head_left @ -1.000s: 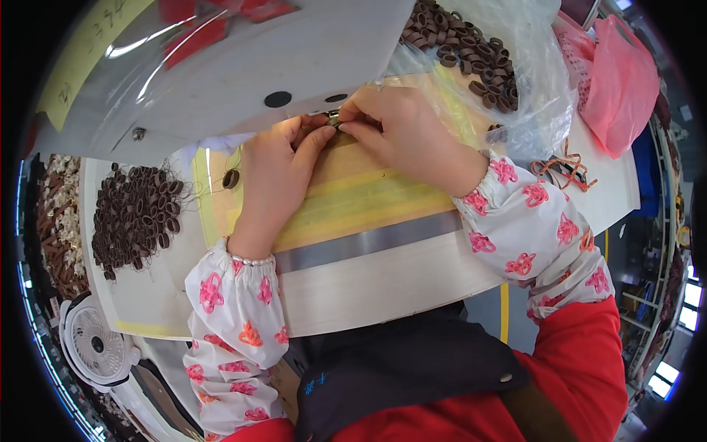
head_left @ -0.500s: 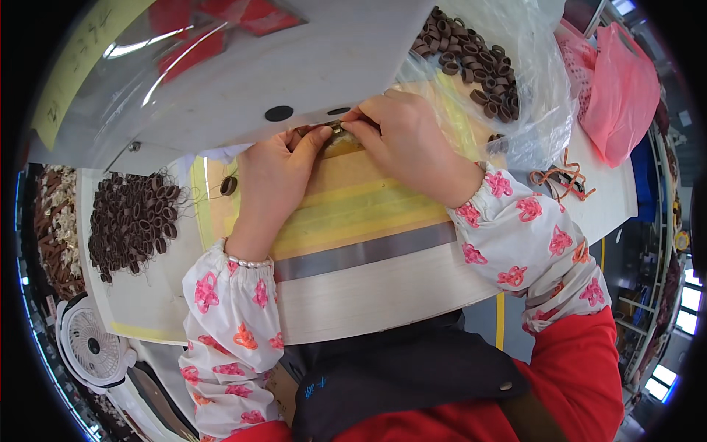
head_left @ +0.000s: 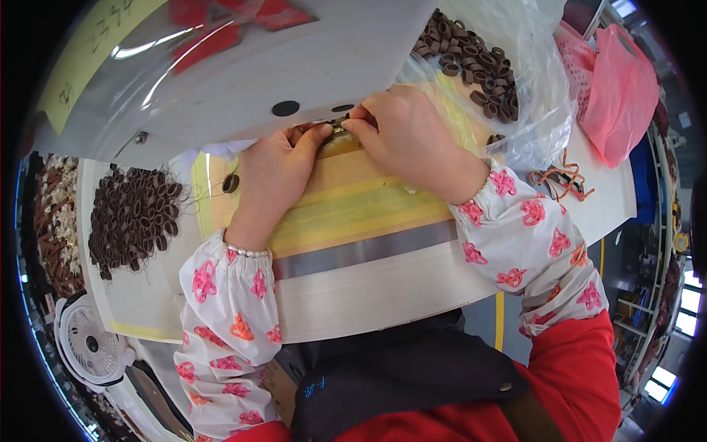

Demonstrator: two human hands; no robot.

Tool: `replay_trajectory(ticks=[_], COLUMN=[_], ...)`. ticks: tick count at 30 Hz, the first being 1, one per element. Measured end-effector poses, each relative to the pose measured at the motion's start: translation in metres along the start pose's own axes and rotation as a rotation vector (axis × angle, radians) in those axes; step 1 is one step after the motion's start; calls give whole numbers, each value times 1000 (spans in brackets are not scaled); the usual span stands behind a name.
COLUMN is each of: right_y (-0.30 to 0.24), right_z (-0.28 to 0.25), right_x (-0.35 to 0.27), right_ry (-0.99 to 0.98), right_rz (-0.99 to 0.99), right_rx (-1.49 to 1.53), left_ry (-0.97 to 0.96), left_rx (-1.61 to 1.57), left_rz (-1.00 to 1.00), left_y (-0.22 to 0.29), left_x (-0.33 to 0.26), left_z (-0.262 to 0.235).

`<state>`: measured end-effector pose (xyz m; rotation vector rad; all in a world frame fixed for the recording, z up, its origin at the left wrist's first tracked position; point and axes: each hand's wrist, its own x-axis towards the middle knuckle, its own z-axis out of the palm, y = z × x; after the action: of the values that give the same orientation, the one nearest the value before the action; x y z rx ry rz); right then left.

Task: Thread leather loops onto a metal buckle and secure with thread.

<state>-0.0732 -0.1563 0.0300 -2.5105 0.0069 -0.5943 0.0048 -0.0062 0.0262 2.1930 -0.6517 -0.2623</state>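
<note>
My left hand point(head_left: 276, 173) and my right hand point(head_left: 401, 140) meet fingertip to fingertip at the far edge of a taped wooden board point(head_left: 353, 214). Together they pinch a small dark ring-shaped piece point(head_left: 336, 130), mostly hidden by my fingers. It sits just under the edge of a large white panel point(head_left: 243, 66). Both forearms wear white sleeves with pink flowers. One loose brown ring point(head_left: 231, 183) lies on the board left of my left hand.
A pile of brown rings point(head_left: 136, 217) lies at the left. Several more rings point(head_left: 471, 62) sit in a clear plastic bag at the upper right. A pink bag point(head_left: 618, 88) is at the far right, orange bands point(head_left: 563, 175) beside it, a small white fan point(head_left: 88, 346) at lower left.
Both hands have shifted slightly up toward the white panel's edge, still pinched together on the small piece.
</note>
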Motion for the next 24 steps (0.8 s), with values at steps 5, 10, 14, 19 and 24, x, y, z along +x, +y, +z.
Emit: replay_trajectory(ticks=[5, 10, 14, 19, 24], right_y=[-1, -4, 2, 3, 3], right_z=[0, -2, -5, 3, -6], right_x=[2, 4, 4, 2, 3], right_ry=[-8, -58, -122, 14, -113], right_rz=[23, 49, 70, -19, 76], right_rx=[-14, -41, -11, -16, 12], left_ry=[0, -2, -4, -1, -15], left_rx=[-49, -78, -43, -173, -158], left_rz=[-28, -9, -21, 8, 79], left_y=[-3, -6, -1, -6, -1], left_x=[1, 0, 0, -1, 0], left_z=[0, -1, 2, 2, 4])
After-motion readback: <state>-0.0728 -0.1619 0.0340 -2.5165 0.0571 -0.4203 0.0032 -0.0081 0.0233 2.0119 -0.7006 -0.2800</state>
